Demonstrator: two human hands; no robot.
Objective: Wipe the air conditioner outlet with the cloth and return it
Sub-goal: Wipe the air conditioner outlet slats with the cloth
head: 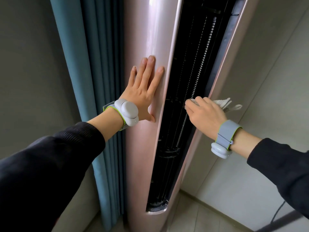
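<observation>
Nearest to the camera, two dark sleeves (50,164) came in from the lower corners, one from the left and one from the right. Each wrist carried a grey wristband (126,114) with a green edge and a pale rounded device on it. The left hand (143,92) lay flat and fully open on the pink air conditioner (143,47), palm against the smooth front panel, fingers spread and pointing up, thumb low near the edge of the outlet; it held nothing. Just to the right of it was the outlet (180,97), a long, dark, vertical opening in the tall unit, with black inner parts and a bright, ribbed metal rod running along its length. The right hand (205,113) was closed around a white cloth (224,103) and pressed it against the right side of the outlet, about halfway up the opening. Part of the cloth showed under the fingertips at the rod, and a loose end stuck out to the right of the hand, over the pink edge of the unit. Farther to the left, a blue curtain (87,64) hung just beside the unit. A pale wall (267,64) stood to the right, and a dark cable (275,213) ran along it low down.
</observation>
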